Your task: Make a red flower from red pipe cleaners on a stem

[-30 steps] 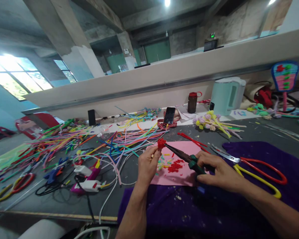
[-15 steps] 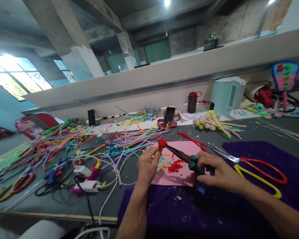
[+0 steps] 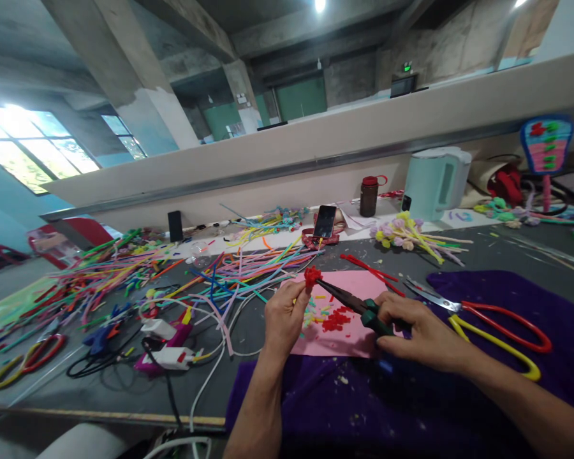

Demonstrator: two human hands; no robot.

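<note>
My left hand (image 3: pixel 286 315) pinches a small red fuzzy piece (image 3: pixel 312 276), which looks like bent pipe cleaner, between thumb and fingers. My right hand (image 3: pixel 418 328) is wrapped round the green handles of long-nose pliers (image 3: pixel 347 298). The pliers' tips touch the red piece or lie right beside it; I cannot tell whether they grip it. Below, a pink sheet (image 3: pixel 349 344) carries a heap of short red pieces (image 3: pixel 335 320) and scattered yellow and teal bits. Two red pipe cleaners (image 3: pixel 370 268) lie across the sheet's far edge.
Scissors with red and yellow handles (image 3: pixel 500 325) lie open on a purple cloth (image 3: pixel 555 376) at right. To the left are many pipe cleaners (image 3: pixel 249 268), a white charger (image 3: pixel 175 357), a glue gun (image 3: pixel 103 338) and more scissors (image 3: pixel 29 363). A kettle (image 3: pixel 430 185) and phone (image 3: pixel 325 222) stand behind.
Almost nothing differs. Both hands, the pliers and the red piece keep nearly the same place, with only a very slight shift at the red piece.
</note>
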